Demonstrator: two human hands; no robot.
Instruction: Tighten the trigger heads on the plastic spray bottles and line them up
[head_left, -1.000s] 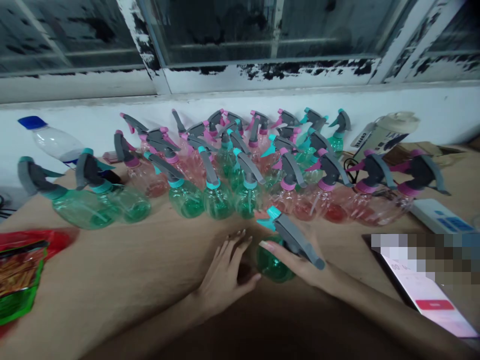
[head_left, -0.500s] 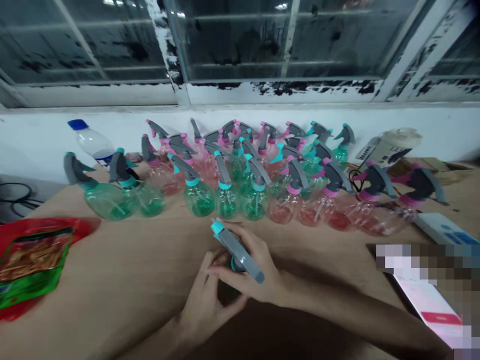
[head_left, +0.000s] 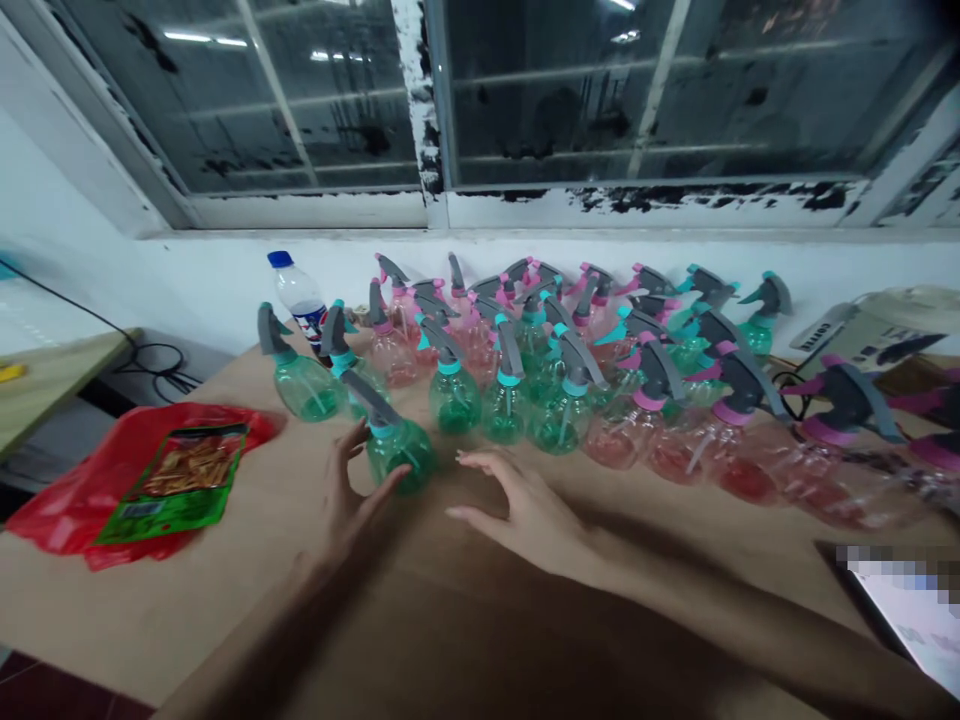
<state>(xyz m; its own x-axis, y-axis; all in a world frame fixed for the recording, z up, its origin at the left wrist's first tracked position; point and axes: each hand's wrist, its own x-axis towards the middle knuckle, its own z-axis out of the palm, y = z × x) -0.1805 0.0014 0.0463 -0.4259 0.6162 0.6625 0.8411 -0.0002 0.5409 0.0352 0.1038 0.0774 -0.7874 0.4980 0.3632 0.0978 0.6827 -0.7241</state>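
A green spray bottle (head_left: 405, 455) with a grey and turquoise trigger head stands upright on the table in front of me. My left hand (head_left: 352, 500) grips its left side, the thumb across the front and the fingers behind. Just right of that bottle, my right hand (head_left: 525, 515) is apart from it, thumb and fingers spread around nothing. Behind both hands are rows of similar bottles, among them a green bottle (head_left: 455, 398) and a pink bottle (head_left: 611, 440) with a pink collar.
On the left lies a red plastic bag (head_left: 67, 490) with a snack packet (head_left: 187, 470) on it. A blue-capped water bottle (head_left: 296, 290) stands by the wall. At right are a phone (head_left: 911, 610) with a lit screen and a pale container (head_left: 877, 325). Black cables (head_left: 161, 365) hang beyond the table's left edge.
Both hands were around the green spray bottle near the table's front. It now stands farther forward and left, and my right hand has let go. The view has turned left.
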